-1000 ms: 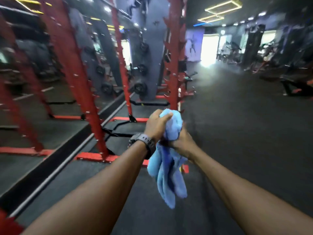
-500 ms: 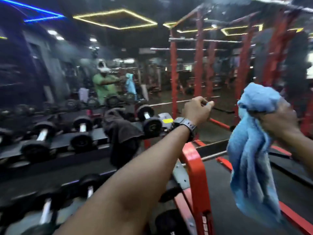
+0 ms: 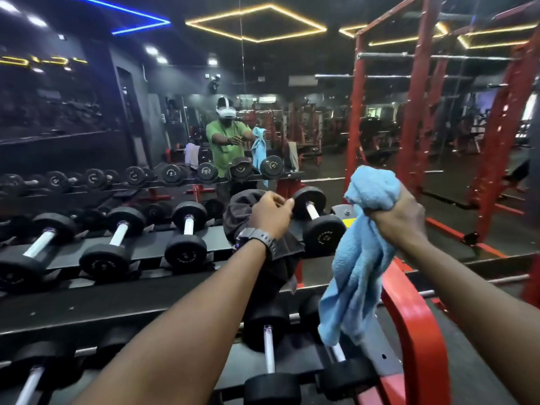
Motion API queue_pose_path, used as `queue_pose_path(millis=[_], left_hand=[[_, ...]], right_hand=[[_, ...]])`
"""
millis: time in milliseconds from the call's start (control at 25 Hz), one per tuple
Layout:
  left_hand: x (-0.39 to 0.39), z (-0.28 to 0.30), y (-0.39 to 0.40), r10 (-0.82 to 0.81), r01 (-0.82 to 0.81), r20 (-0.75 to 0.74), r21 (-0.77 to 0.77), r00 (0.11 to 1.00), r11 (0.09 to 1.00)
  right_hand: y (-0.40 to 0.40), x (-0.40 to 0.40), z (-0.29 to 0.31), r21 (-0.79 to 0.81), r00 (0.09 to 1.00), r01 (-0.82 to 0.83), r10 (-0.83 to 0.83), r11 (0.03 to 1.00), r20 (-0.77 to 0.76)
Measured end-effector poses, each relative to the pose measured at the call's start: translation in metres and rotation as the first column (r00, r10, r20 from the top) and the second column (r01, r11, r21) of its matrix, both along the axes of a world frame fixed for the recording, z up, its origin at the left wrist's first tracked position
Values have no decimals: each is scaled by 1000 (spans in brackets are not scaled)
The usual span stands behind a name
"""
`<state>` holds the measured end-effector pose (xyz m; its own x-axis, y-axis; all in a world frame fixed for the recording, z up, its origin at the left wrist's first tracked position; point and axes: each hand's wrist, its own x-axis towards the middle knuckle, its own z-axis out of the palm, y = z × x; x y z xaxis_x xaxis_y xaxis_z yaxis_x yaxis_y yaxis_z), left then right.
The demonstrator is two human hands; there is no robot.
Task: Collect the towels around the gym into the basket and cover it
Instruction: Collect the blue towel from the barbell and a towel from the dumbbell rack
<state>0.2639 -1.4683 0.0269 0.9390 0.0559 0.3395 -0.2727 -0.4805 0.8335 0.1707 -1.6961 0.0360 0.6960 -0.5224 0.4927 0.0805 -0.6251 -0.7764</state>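
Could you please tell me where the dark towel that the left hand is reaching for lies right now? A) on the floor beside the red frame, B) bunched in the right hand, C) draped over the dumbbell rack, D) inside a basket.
C: the dark towel hangs over the upper tier of the dumbbell rack, right at the left hand, while the right hand grips the light blue towel.

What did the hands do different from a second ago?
The left hand let go of the blue towel and reached out to the dark towel draped over the dumbbell rack; it now rests on it, fingers curled. The view swung from the open floor to the rack and mirror. The right hand kept its grip on the blue towel, which hangs down as before.
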Motion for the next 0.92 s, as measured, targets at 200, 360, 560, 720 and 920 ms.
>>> queue_pose_path(millis=[200, 360, 560, 720, 920], left_hand=[[110, -59, 12, 227, -221, -140, 58, 964, 974], [163, -100, -5, 331, -284, -327, 184, 885, 941], [178, -120, -8, 431, -353, -147, 374, 890, 858], [169, -101, -10, 384, -357, 30, 445, 923, 821], [130, -41, 15, 410, -432, 142, 207, 901, 878]], right_hand=[[32, 123, -41, 3, 978, -194, 194, 981, -82], [44, 200, -81, -11, 945, -286, 280, 958, -167], [49, 239, -99, 16, 928, -317, 314, 948, -199], [49, 244, -88, 24, 930, -315, 313, 949, -194], [45, 211, -45, 4, 961, -252, 251, 968, -111]])
